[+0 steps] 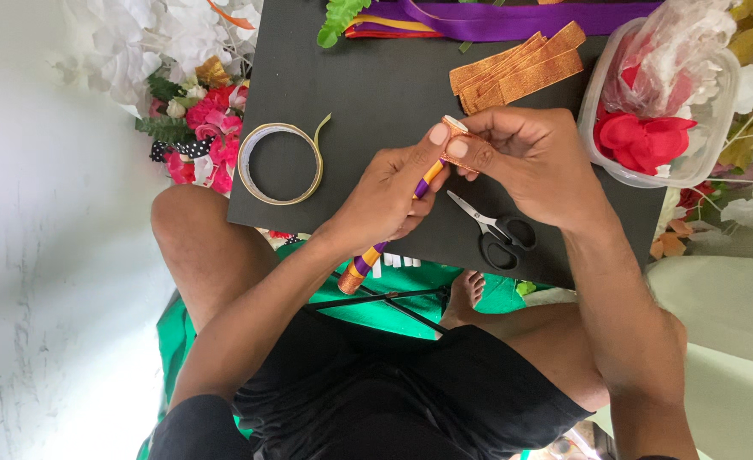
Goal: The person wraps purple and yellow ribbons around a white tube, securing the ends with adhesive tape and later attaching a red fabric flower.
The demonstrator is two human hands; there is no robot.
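one head-worn view looks steeply down from above the seated person, close to both hands (pixel 470 170) at frame centre, over a black board (pixel 368 94) on the lap; knees and floor fill the lower frame.

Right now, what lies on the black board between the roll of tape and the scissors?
In the head view, the left hand lies between the roll of tape and the scissors, gripping a ribbon-wrapped stick over the black board.
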